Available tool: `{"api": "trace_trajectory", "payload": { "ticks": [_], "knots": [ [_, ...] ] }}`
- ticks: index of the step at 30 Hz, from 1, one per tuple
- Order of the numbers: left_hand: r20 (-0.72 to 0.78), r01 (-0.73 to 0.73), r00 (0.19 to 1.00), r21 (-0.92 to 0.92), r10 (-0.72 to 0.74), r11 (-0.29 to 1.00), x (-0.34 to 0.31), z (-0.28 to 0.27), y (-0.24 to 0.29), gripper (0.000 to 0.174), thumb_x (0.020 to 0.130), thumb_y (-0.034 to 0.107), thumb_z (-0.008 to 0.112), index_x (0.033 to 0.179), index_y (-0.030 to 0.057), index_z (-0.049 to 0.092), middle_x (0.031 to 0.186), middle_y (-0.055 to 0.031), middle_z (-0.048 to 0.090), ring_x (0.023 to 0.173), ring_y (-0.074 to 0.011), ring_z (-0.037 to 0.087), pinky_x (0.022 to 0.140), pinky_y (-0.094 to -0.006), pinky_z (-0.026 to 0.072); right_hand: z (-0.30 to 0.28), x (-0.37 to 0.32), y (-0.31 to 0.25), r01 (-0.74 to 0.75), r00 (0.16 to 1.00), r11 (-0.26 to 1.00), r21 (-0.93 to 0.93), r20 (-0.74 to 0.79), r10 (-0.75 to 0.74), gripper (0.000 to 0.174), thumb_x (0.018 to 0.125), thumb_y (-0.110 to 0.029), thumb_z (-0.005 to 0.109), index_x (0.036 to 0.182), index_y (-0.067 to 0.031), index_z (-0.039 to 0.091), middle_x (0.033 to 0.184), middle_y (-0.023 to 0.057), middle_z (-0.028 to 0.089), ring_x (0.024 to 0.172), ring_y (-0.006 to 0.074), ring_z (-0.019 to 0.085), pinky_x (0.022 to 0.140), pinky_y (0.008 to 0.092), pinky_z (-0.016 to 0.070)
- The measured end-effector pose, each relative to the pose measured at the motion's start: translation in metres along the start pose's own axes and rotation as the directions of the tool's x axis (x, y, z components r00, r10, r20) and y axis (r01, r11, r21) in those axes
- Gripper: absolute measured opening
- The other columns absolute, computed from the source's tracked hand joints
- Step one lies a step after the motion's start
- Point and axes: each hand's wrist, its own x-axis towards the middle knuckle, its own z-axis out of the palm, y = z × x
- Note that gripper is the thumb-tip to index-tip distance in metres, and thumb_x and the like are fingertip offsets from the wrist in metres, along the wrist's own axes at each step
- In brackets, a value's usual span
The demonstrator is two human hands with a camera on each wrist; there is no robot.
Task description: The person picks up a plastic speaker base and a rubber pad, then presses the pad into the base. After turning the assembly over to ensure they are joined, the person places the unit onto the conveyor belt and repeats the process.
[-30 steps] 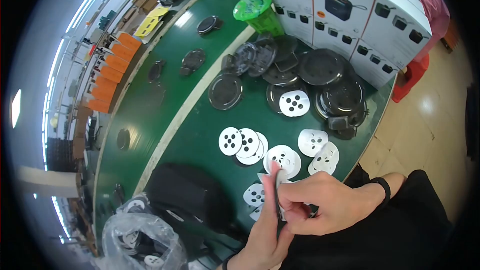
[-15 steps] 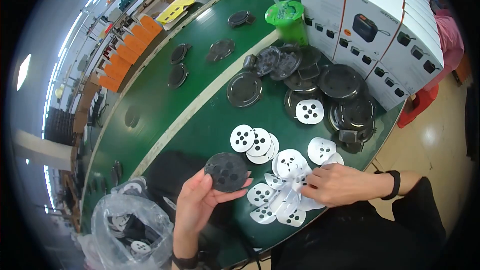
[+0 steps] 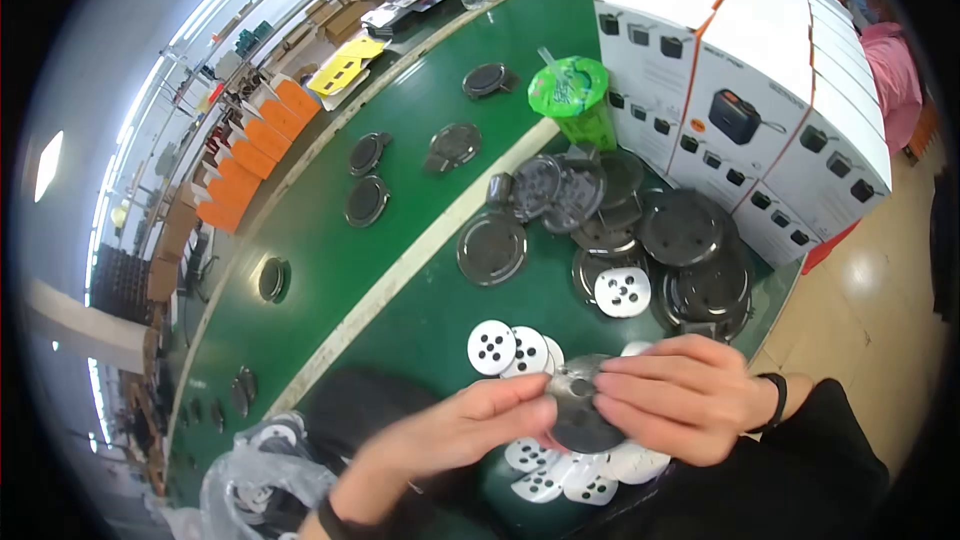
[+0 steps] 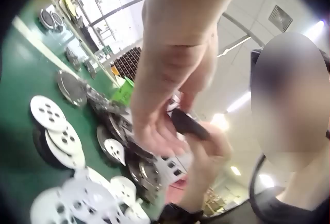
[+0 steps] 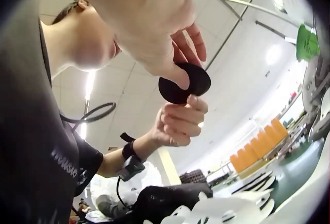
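From here I see the person's two hands come together on one thin dark-grey disc (image 3: pixel 585 428), held up on the near side of the green plastic cup (image 3: pixel 582 125) that stands with a straw in its lid. The left hand (image 3: pixel 465 430) pinches its edge between thumb and fingers; the right hand (image 3: pixel 685 400) grips it from the other side, fingers laid over its face. These two block the view of the white discs with round holes (image 3: pixel 590 490) beneath: I make out at least four, partly covered, so cannot give an exact count. Also on the cup's near side, three overlapping white discs (image 3: pixel 491 348) form a fan, and one single white disc (image 3: pixel 622 293) rests on the glossy black round parts (image 3: pixel 683 227). Those crowd just in front of the cup, at least seven, overlapping. To the cup's left, past the cream stripe on the green surface (image 3: pixel 330 270), five dark round pieces (image 3: pixel 453 147) lie spread out; others farther along are too small to count. White printed cartons (image 3: pixel 750 90) stand stacked right beside the cup, walling off that side. Well left of the cup and nearer the person are one clear plastic bag (image 3: pixel 222 485) and a black bundle (image 3: pixel 355 405).
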Motion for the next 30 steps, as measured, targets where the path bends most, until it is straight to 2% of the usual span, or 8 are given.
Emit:
{"api": "trace_trajectory", "payload": {
  "ticks": [3, 5, 7, 9, 17, 21, 23, 30],
  "knots": [
    [0.436, -0.084, 0.899, 0.252, -0.036, 0.964, 0.012, -0.081, 0.045, 0.047, 0.088, 0.016, 0.058, 0.129, -0.0008, 0.042, 0.115, -0.0118, 0.057, 0.104, -0.0159, 0.055, 0.093, -0.0339, 0.0423, -0.009, -0.004, 0.012, -0.243, 0.959, 0.967, 0.072, -0.132, 0.250, 0.025, 0.060, 0.003, 0.059, 0.084, 0.0002, 0.065, 0.078, 0.0098, 0.064, 0.065, 0.0227, 0.064, 0.056, 0.0293, 0.0515],
    [-0.204, 0.103, 0.976, 0.739, 0.075, 0.666, 0.054, -0.137, 0.079, 0.051, 0.079, 0.026, 0.068, 0.120, -0.0011, 0.050, 0.096, -0.0128, 0.065, 0.096, -0.0206, 0.059, 0.087, -0.0349, 0.0465, -0.013, -0.009, 0.018, -0.343, 0.924, 0.886, 0.311, -0.057, 0.378, 0.031, 0.054, 0.009, 0.061, 0.085, 0.0037, 0.064, 0.079, 0.0104, 0.065, 0.067, 0.0231, 0.064, 0.058, 0.0282, 0.0518],
    [-0.327, 0.311, 0.685, 0.939, 0.651, 0.145, 0.116, -0.197, 0.075, 0.078, 0.070, 0.035, 0.073, 0.130, -0.0003, 0.038, 0.122, -0.0230, 0.050, 0.114, -0.0308, 0.049, 0.092, -0.0403, 0.0437, -0.005, -0.007, 0.013, -0.412, 0.884, 0.797, 0.441, -0.018, 0.467, 0.026, 0.058, 0.008, 0.064, 0.083, 0.0029, 0.064, 0.077, 0.0100, 0.066, 0.067, 0.0231, 0.064, 0.059, 0.0277, 0.0517],
    [-0.565, 0.625, 0.451, 0.752, 0.691, 0.207, 0.173, -0.207, 0.080, 0.079, 0.067, 0.033, 0.075, 0.131, 0.0027, 0.039, 0.125, -0.0234, 0.047, 0.117, -0.0386, 0.045, 0.098, -0.0511, 0.0367, 0.001, -0.012, 0.008, -0.536, 0.803, 0.646, 0.543, 0.094, 0.588, 0.039, 0.064, 0.007, 0.067, 0.102, 0.0048, 0.058, 0.076, 0.0105, 0.067, 0.065, 0.0185, 0.065, 0.058, 0.0270, 0.0524],
    [-0.429, 0.665, 0.602, 0.736, 0.674, -0.126, 0.225, -0.250, 0.067, 0.036, 0.082, 0.017, 0.052, 0.109, -0.0071, 0.050, 0.089, -0.0196, 0.064, 0.081, -0.0360, 0.064, 0.072, -0.0428, 0.0525, 0.001, -0.012, 0.025, -0.561, 0.782, 0.478, 0.676, 0.243, 0.574, 0.018, 0.067, 0.002, 0.074, 0.078, 0.0006, 0.059, 0.077, 0.0130, 0.065, 0.067, 0.0178, 0.065, 0.059, 0.0251, 0.0518],
    [-0.420, 0.382, 0.426, 0.887, 0.802, 0.261, 0.179, -0.231, 0.082, 0.024, 0.081, 0.014, 0.052, 0.099, -0.0024, 0.054, 0.091, -0.0227, 0.063, 0.079, -0.0368, 0.063, 0.072, -0.0421, 0.0508, -0.008, -0.010, 0.023, -0.591, 0.720, 0.347, 0.728, 0.282, 0.634, 0.019, 0.068, 0.001, 0.074, 0.074, 0.0006, 0.056, 0.081, 0.0125, 0.064, 0.070, 0.0175, 0.065, 0.062, 0.0259, 0.0522],
    [-0.442, -0.336, 0.673, 0.532, 0.593, 0.777, 0.119, -0.176, 0.096, 0.027, 0.085, 0.009, 0.051, 0.110, -0.0025, 0.051, 0.092, -0.0129, 0.063, 0.077, -0.0211, 0.063, 0.068, -0.0319, 0.0508, -0.014, -0.009, 0.022, -0.576, 0.698, 0.278, 0.769, 0.284, 0.658, 0.023, 0.070, 0.000, 0.074, 0.086, 0.0023, 0.058, 0.082, 0.0123, 0.064, 0.071, 0.0176, 0.065, 0.064, 0.0251, 0.0517],
    [-0.377, -0.516, 0.760, 0.146, 0.529, 0.844, -0.017, -0.003, 0.035, 0.056, 0.075, -0.011, 0.060, 0.127, -0.0050, 0.041, 0.121, -0.0115, 0.051, 0.110, -0.0191, 0.050, 0.091, -0.0306, 0.0429, -0.025, 0.011, 0.019, -0.454, 0.801, 0.297, 0.840, 0.239, 0.548, 0.022, 0.070, 0.001, 0.074, 0.088, 0.0046, 0.061, 0.081, 0.0133, 0.065, 0.071, 0.0208, 0.063, 0.062, 0.0273, 0.0491]
  ]
}}
